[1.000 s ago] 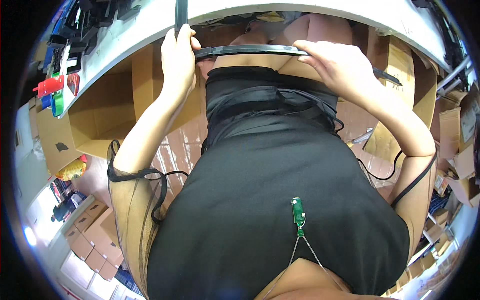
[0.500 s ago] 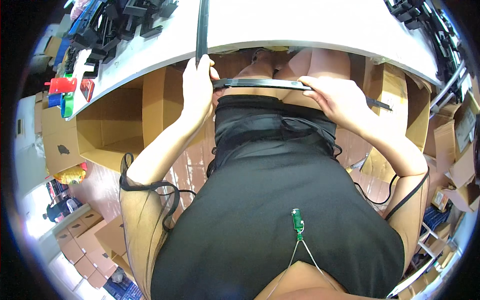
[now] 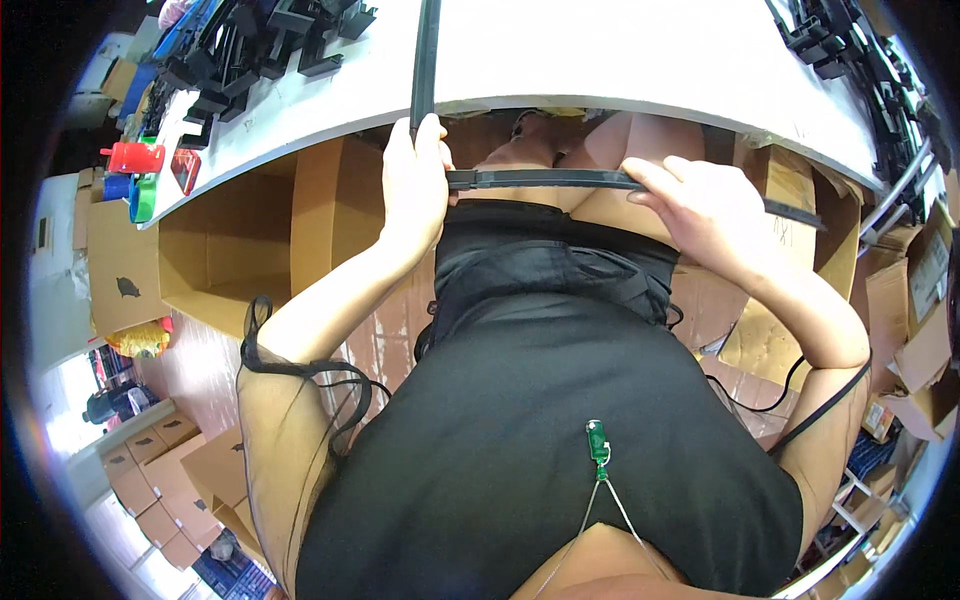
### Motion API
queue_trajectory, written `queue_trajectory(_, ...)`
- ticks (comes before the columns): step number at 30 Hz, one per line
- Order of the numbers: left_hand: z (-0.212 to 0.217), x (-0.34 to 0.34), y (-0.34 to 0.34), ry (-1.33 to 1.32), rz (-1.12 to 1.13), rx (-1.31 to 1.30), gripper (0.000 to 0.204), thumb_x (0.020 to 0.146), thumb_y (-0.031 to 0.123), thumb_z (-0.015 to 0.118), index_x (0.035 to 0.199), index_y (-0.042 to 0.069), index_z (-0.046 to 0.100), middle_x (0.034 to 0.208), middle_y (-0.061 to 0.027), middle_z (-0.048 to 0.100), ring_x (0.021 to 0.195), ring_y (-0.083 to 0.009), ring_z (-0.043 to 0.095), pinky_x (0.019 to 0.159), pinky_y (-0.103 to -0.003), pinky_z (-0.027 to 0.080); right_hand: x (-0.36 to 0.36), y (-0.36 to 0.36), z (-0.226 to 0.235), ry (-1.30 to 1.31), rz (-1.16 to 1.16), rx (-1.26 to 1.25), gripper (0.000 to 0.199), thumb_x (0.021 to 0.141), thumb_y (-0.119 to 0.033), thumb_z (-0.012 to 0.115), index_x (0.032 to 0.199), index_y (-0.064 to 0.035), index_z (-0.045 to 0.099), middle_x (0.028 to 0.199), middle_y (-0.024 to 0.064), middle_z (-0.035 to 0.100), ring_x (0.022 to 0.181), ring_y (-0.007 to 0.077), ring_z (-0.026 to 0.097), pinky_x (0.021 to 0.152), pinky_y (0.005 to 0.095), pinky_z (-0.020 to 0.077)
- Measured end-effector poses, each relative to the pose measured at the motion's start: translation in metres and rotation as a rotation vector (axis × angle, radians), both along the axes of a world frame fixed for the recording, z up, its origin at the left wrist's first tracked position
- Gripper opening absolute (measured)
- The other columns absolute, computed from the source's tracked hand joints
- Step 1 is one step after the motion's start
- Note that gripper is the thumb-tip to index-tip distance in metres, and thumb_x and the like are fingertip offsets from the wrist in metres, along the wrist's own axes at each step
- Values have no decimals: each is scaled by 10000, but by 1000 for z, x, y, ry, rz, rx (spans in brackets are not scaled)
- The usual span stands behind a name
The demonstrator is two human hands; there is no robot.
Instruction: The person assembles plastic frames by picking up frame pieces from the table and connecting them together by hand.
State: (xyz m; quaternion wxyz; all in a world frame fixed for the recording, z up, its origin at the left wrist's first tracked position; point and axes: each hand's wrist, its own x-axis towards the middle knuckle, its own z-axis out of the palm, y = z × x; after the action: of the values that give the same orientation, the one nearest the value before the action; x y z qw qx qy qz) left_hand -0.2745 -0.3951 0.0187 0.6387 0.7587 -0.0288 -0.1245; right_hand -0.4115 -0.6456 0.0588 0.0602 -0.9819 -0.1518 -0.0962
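Observation:
Both of my hands are held at the near edge of the white table, above my lap. A long black strip (image 3: 555, 178) runs crosswise between them, its far end sticking out to the right past my right hand (image 3: 705, 212). My right hand is closed on that strip, thumb and fingers pinching it. At the strip's left end my left hand (image 3: 412, 195) is closed around it and around a second black strip (image 3: 426, 60), which points away from me over the tabletop. The two strips meet roughly at a right angle; my left hand hides how they join.
Black plastic parts (image 3: 250, 50) are heaped at the table's left, with more black pieces (image 3: 860, 90) at its right. A red tape dispenser-like object (image 3: 135, 157) sits at the left edge. Open cardboard boxes (image 3: 225, 225) stand below the white table (image 3: 640, 50).
My hands and both black strips have shifted slightly to the right and nearer to me. The view itself has moved a little too. My grip on the strips looks kept.

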Motion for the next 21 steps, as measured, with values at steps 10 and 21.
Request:
queue_trajectory(10, 5, -6, -1, 26, 13, -45, 256, 986, 262, 439, 894, 25, 472, 604, -10, 436, 418, -73, 417, 343, -229, 370, -11, 0, -19, 64, -14, 119, 289, 887, -302, 589, 1085, -93, 614, 725, 77, 586, 642, 253, 609, 564, 343, 488)
queue_trajectory(21, 10, -8, -8, -13, 16, -86, 222, 970, 259, 490, 894, 50, 503, 602, 17, 422, 452, -59, 398, 355, -220, 318, -9, -5, -13, -6, -10, 90, 291, 893, -314, 584, 1086, -98, 604, 740, 77, 577, 656, 251, 606, 572, 344, 491)
